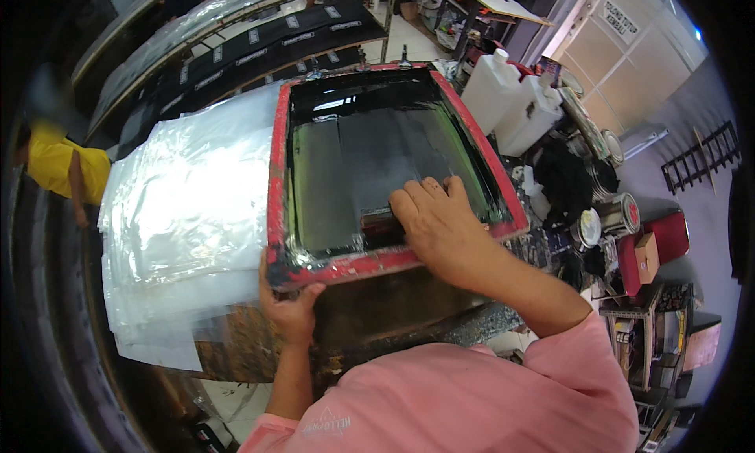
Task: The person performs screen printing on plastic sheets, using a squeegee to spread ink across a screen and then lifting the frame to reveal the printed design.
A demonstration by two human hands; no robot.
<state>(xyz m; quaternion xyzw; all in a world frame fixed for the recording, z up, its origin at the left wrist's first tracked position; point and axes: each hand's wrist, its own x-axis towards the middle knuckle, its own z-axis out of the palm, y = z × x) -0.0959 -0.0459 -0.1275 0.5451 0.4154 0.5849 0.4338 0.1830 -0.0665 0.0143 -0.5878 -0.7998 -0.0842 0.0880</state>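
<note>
A red screen printing frame [277, 182] lies tilted in front of me, its paint chipped and stained. Its dark mesh [370, 150] carries wet black ink, thickest along the far end and the right side. My left hand [291, 310] grips the frame's near left corner, thumb on the front edge. Over the near part of the mesh, my right hand [432, 213] is closed on a squeegee [377, 220] with a reddish-brown handle. Most of the squeegee is hidden under the fingers and the ink around it is black.
Clear plastic sheets [189, 193] are stacked left of the frame. Two white jugs [491, 91], tins [621, 215] and black rags [562, 182] crowd its right side. Behind stand racks with black printed pieces [275, 40]. A person in yellow [67, 166] is at far left.
</note>
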